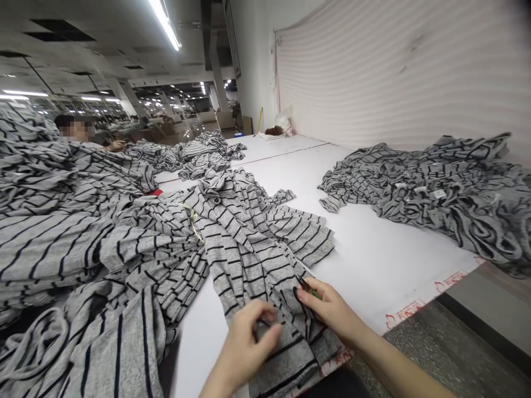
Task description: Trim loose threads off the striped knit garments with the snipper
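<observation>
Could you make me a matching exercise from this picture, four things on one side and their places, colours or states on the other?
Things:
1. right hand
2. left hand
3. tabletop
4. yellow stick

Matches:
A. white
B. upright near a wall
C. holding a small pointed tool
D. over striped fabric, without a tool

Pairs: 1-C, 2-D, 3-A, 4-B

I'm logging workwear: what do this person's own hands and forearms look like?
The left hand and right hand are ungloved, and the forearms show bare, with no sleeves in view. No watch, bracelet or ring shows, though parts of both hands are hidden.
</observation>
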A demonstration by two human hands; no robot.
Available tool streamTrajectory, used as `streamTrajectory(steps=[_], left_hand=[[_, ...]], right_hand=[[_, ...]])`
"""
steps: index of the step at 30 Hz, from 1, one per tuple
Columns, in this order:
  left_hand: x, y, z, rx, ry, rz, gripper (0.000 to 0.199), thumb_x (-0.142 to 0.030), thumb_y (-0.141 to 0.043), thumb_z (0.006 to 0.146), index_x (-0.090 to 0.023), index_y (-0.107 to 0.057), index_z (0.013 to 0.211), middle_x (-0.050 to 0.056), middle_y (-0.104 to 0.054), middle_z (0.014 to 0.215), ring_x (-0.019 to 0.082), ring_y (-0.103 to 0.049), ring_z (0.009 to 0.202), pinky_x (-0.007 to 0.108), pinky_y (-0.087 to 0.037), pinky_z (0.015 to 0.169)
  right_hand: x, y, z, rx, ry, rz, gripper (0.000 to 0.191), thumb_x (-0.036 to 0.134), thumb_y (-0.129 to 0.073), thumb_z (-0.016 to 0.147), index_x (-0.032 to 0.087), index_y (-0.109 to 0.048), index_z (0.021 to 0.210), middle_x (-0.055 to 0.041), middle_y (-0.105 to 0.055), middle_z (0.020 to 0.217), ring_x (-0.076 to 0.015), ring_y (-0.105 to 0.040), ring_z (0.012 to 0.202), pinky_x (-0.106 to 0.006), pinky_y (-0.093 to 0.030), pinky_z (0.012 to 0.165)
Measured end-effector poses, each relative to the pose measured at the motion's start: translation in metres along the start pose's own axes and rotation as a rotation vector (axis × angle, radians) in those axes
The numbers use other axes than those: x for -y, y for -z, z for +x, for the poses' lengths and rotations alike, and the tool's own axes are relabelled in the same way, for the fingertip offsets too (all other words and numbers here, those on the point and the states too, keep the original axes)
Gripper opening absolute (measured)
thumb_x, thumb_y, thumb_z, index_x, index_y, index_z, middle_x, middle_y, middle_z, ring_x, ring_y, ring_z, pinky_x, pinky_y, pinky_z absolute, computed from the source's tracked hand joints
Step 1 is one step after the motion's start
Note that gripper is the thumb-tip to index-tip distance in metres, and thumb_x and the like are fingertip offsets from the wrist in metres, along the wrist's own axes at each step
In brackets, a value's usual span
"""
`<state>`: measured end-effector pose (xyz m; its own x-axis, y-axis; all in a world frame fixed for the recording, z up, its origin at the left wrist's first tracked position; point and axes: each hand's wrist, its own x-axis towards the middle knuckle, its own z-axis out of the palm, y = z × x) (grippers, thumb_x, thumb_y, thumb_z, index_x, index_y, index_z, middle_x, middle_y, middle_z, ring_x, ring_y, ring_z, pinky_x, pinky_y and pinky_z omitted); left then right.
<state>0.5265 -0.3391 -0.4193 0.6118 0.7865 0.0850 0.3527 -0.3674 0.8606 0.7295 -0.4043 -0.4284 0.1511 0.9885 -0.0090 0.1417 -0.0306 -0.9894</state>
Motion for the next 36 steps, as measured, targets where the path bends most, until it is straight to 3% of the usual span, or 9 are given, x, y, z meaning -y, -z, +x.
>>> streamTrajectory(steps=[5, 8, 11, 15, 22, 28, 31, 34, 36], left_hand=[[-0.007, -0.039, 0.006, -0.168, 0.0, 0.215, 0.018, -0.032, -0.062, 0.078, -0.021, -0.051, 0.069, 0.0, -0.056, 0.069, 0.018, -0.055, 0.065, 0.027, -0.043, 0.059], [0.002, -0.04, 0.002, -0.326, -0.143, 0.232, 0.004, -0.018, -0.053, 0.081, -0.021, -0.051, 0.082, 0.0, -0.058, 0.076, 0.017, -0.058, 0.069, 0.027, -0.046, 0.062], [0.009, -0.037, -0.006, -0.472, -0.408, 0.283, 0.025, -0.009, -0.05, 0.08, -0.022, -0.05, 0.102, 0.002, -0.061, 0.085, 0.017, -0.06, 0.075, 0.028, -0.049, 0.067], [0.009, -0.037, -0.009, -0.449, -0.613, 0.387, 0.024, -0.002, -0.05, 0.08, -0.021, -0.055, 0.094, 0.004, -0.057, 0.083, 0.016, -0.056, 0.077, 0.027, -0.049, 0.07], [0.012, -0.042, -0.012, -0.56, -0.671, 0.408, 0.024, 0.002, -0.051, 0.078, -0.02, -0.053, 0.088, 0.004, -0.052, 0.088, 0.016, -0.054, 0.084, 0.028, -0.051, 0.074], [0.014, -0.042, -0.011, -0.579, -0.653, 0.394, 0.024, 0.002, -0.051, 0.077, -0.019, -0.051, 0.088, 0.006, -0.054, 0.095, 0.018, -0.055, 0.09, 0.03, -0.051, 0.079], [0.014, -0.038, -0.01, -0.426, -0.463, 0.447, 0.024, -0.002, -0.053, 0.075, -0.02, -0.052, 0.091, 0.006, -0.058, 0.094, 0.019, -0.058, 0.088, 0.032, -0.051, 0.075], [0.014, -0.033, -0.013, -0.213, -0.188, 0.421, 0.017, -0.006, -0.052, 0.073, -0.022, -0.049, 0.078, 0.001, -0.061, 0.08, 0.018, -0.06, 0.076, 0.029, -0.051, 0.066], [0.013, -0.033, -0.016, -0.215, -0.136, 0.35, 0.016, -0.007, -0.05, 0.074, -0.022, -0.046, 0.074, -0.001, -0.061, 0.074, 0.016, -0.06, 0.069, 0.026, -0.049, 0.062]], right_hand=[[0.01, -0.01, -0.004, 0.07, 0.022, 0.082, 0.03, 0.045, -0.055, 0.089, 0.017, -0.058, 0.078, 0.0009, -0.056, 0.071, -0.0153, -0.054, 0.07, -0.025, -0.044, 0.064], [0.009, -0.005, -0.009, -0.09, 0.097, -0.048, 0.021, 0.039, -0.053, 0.091, 0.019, -0.058, 0.092, -0.0026, -0.062, 0.086, -0.0193, -0.058, 0.086, -0.028, -0.046, 0.074], [0.006, 0.002, -0.013, -0.147, 0.184, -0.223, 0.013, 0.028, -0.047, 0.092, 0.021, -0.056, 0.1, -0.0043, -0.063, 0.093, -0.02, -0.06, 0.089, -0.029, -0.047, 0.076], [0.013, 0.01, -0.019, -0.008, 0.269, -0.409, 0.02, 0.011, -0.046, 0.087, 0.023, -0.058, 0.097, -0.0039, -0.061, 0.1, -0.0193, -0.058, 0.093, -0.031, -0.046, 0.083], [0.031, 0.018, -0.034, 0.112, 0.193, -0.472, 0.018, 0.025, -0.058, 0.09, 0.027, -0.065, 0.106, -0.0013, -0.06, 0.097, -0.0173, -0.059, 0.089, -0.027, -0.046, 0.078], [0.017, 0.004, -0.03, 0.063, 0.207, -0.494, 0.019, 0.019, -0.061, 0.083, 0.024, -0.061, 0.102, -0.0005, -0.061, 0.092, -0.0181, -0.058, 0.084, -0.027, -0.044, 0.072], [0.012, 0.007, -0.022, -0.035, 0.231, -0.404, 0.011, 0.019, -0.048, 0.09, 0.022, -0.059, 0.088, -0.001, -0.061, 0.084, -0.0174, -0.058, 0.078, -0.026, -0.043, 0.067], [0.008, 0.019, -0.014, -0.178, 0.169, -0.338, 0.014, 0.03, -0.047, 0.092, 0.021, -0.058, 0.088, -0.0027, -0.063, 0.083, -0.0187, -0.059, 0.077, -0.025, -0.042, 0.058], [0.004, 0.026, -0.012, -0.211, 0.151, -0.382, 0.014, 0.029, -0.047, 0.09, 0.021, -0.058, 0.085, -0.0025, -0.063, 0.081, -0.0188, -0.058, 0.074, -0.025, -0.042, 0.057]])
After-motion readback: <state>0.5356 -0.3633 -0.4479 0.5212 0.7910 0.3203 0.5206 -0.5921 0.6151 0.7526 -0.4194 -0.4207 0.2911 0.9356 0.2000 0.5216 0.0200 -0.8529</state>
